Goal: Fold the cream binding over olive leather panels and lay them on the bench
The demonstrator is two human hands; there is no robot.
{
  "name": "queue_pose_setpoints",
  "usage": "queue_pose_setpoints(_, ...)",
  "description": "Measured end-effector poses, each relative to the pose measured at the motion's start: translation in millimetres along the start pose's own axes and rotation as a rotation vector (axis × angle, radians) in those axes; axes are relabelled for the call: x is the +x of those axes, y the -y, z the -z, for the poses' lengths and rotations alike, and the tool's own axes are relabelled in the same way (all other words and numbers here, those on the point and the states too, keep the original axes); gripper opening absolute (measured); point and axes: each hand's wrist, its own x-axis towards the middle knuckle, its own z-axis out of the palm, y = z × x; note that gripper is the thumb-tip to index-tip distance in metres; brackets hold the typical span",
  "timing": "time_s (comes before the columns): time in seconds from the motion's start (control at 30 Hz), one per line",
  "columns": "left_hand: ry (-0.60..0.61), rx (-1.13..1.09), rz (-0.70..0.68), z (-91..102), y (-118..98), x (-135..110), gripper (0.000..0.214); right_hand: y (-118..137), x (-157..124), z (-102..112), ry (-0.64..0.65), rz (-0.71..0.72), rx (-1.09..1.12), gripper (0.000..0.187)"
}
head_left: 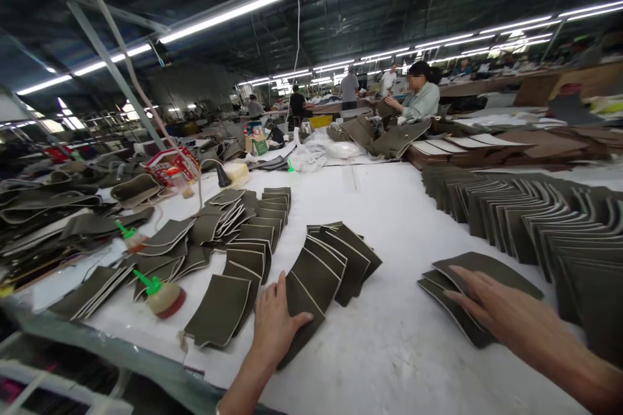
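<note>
My left hand (273,324) lies flat, fingers stretched out, on the nearest piece of a fanned row of dark olive cut panels (325,272) on the white table (389,220). My right hand (491,301) rests with fingers extended on a small stack of the same olive panels (479,269) at the right. Neither hand grips anything. A second fanned row of panels (253,246) runs just left of my left hand.
Two glue bottles with green nozzles (158,295) (130,237) lie at the left among loose panels. A long overlapped row of panels (535,220) fills the right side. A seated person (421,97) works at the far end; others stand beyond.
</note>
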Motion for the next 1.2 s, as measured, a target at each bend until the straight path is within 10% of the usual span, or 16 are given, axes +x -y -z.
queue_pose_setpoints(0.17, -0.124, -0.403, 0.082, 28.2, 2, -5, 0.062, 62, -38, -34, 0.179, 0.009, 0.390, 0.057)
queue_pose_setpoints(0.33, 0.235, -0.819, 0.063, 34.5, -9, -33, 0.042, 133, -72, -49, 0.557, -0.074, 0.968, 0.047)
queue_pose_setpoints(0.47, 0.503, -1.277, 0.078, 17.8, -27, -65, 0.042, 148, -79, -55, 0.587, -0.160, 1.210, 0.043)
queue_pose_setpoints(0.63, 0.467, -0.919, 0.013, 12.6, -35, -71, 0.038, 134, -94, -48, 0.717, -0.144, 1.210, 0.044)
queue_pose_setpoints(1.0, 0.877, -0.688, -0.138, 20.4, -40, -67, 0.020, 122, -123, -45, 0.853, -0.074, 0.958, 0.042)
queue_pose_setpoints(1.2, 0.964, -0.775, -0.088, 12.9, -35, -65, 0.017, 138, -119, -35, 0.429, 0.309, 0.576, 0.025)
